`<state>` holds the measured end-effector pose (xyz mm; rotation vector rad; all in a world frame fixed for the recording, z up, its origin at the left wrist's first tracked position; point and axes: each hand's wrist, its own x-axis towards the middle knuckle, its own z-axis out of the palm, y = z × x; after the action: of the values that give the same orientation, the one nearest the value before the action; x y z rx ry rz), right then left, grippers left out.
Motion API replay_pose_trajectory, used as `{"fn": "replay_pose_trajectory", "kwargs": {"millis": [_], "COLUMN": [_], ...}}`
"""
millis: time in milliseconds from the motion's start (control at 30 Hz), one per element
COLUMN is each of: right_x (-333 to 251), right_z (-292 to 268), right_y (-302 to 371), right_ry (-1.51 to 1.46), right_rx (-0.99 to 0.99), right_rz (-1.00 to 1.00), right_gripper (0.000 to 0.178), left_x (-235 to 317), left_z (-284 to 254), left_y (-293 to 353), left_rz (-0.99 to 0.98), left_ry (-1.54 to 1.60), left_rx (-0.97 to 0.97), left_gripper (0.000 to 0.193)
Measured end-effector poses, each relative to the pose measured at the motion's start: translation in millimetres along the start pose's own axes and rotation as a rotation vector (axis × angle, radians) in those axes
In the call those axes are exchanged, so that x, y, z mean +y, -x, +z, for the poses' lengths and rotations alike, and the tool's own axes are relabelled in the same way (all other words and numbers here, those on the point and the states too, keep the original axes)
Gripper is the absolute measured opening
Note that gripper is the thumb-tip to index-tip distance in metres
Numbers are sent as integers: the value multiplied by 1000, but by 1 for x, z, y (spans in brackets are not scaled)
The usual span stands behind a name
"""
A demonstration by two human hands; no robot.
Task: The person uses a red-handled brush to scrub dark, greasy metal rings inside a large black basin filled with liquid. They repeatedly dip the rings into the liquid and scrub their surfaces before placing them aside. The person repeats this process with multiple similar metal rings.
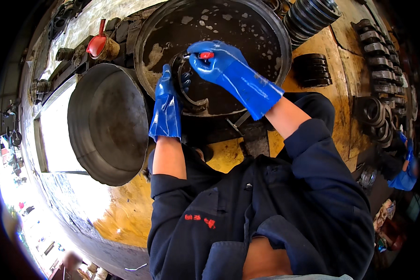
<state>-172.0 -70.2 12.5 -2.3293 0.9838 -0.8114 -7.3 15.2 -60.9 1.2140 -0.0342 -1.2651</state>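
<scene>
Both my hands wear long blue rubber gloves. My left hand [165, 105] grips a dark, wet metal ring [194, 105] by its left side, its fingertips showing through the opening. The ring is tilted over a wide round basin [143, 70] of dark liquid with patches of foam. Closed around a small tool with a red handle [206, 55], my right hand [217, 59] is at the ring's upper edge. The tool's working end is too small to make out.
A large grey metal pan [108, 123] stands to the left. Behind it, a red scoop [97, 45] sits on a can. Stacked black rings [312, 70] and ribbed cylinders [310, 21] are right of the basin. Metal rings [380, 60] line the far right, near another person's blue sleeve [402, 179].
</scene>
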Motion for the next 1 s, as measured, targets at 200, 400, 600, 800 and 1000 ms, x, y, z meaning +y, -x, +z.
{"fn": "replay_pose_trajectory", "kwargs": {"millis": [200, 400, 600, 800, 1000], "right_x": [2, -15, 15, 122, 92], "right_z": [2, -1, 28, 56, 38], "right_y": [-3, 6, -7, 45, 53], "right_ry": [41, -100, 108, -319, -739], "right_rx": [-113, -134, -141, -47, -162], "right_rz": [40, 72, 131, 588, 493], "right_gripper": [26, 25, 25, 24, 26], "left_x": [-6, 4, 7, 4, 6], "left_z": [-1, -8, -6, 10, 13], "left_y": [-11, -7, 10, 28, 37], "left_rz": [-72, -129, -12, 77, 95], "left_ry": [0, -153, -55, -196, -191], "left_rx": [43, 83, 99, 17, -18], "left_gripper": [51, 50, 53, 59, 64]}}
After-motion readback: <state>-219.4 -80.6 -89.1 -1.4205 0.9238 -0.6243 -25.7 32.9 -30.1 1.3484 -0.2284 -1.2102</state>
